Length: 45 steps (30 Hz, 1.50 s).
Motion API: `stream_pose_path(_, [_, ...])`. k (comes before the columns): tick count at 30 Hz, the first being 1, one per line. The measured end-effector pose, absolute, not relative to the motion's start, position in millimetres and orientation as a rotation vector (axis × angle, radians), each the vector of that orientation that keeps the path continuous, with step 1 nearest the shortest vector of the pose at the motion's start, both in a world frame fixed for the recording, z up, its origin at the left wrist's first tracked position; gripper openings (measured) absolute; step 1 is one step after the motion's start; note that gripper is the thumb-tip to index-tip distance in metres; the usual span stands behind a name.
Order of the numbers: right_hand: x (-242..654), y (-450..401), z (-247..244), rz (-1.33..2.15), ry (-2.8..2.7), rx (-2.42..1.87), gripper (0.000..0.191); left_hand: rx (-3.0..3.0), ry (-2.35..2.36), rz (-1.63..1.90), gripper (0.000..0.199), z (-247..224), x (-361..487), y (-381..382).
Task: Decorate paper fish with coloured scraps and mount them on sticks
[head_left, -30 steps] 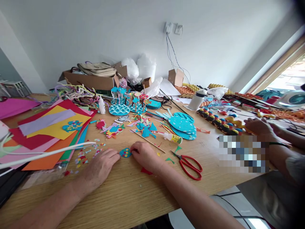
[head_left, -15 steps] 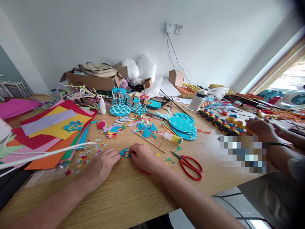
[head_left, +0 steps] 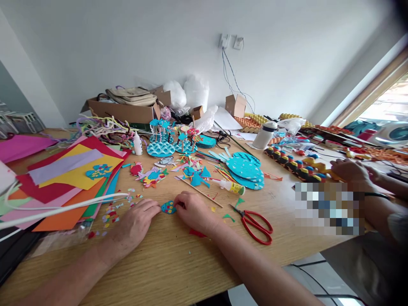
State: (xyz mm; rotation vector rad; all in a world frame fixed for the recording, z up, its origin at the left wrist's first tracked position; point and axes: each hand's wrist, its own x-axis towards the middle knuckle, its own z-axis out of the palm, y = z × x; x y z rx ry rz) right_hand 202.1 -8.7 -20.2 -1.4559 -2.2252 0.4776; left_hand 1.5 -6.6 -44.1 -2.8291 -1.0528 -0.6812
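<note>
Right hand point(head_left: 193, 210) shifted slightly, baring more red paper point(head_left: 197, 233)

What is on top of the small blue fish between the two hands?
Red and yellow dots show on the blue fish. The right hand covers its right end, so anything there cannot be seen.

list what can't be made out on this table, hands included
All in the head view:
Dotted blue paper fish: right end hidden by the right hand; pinched or merely pressed, I can't tell.
Cardboard box: contents mostly hidden by its front wall and the beige bag.
Yellow-labelled glue bottle: print too small to read.
Black object: cut off by the left edge.
</note>
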Motion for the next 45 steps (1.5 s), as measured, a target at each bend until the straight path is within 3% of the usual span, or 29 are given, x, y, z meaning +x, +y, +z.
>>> stream_pose_path(11, [197,-11,-19,0.435,-2.313,-1.528,0.020,-2.880,-1.023,-0.651,0.043,-41,7,-7])
stream_pose_path(18, [213,-1,-19,0.478,-1.952,-1.546,0.019,-2.880,-1.066,-0.823,0.038,-36,8,-5])
stream_pose_path(26, [223,0,-20,0.588,-2.138,-1.554,0.025,-2.861,-1.191,-0.977,0.033,-35,4,0])
stream_pose_path(38, [218,-1,-18,0.555,-2.246,-1.616,0.010,-2.852,-1.205,-1.040,0.038,-35,7,-1])
stream_pose_path(45, [219,0,-19,0.586,-2.240,-1.597,0.015,-2.886,-1.416,-1.002,0.032,-37,9,0])
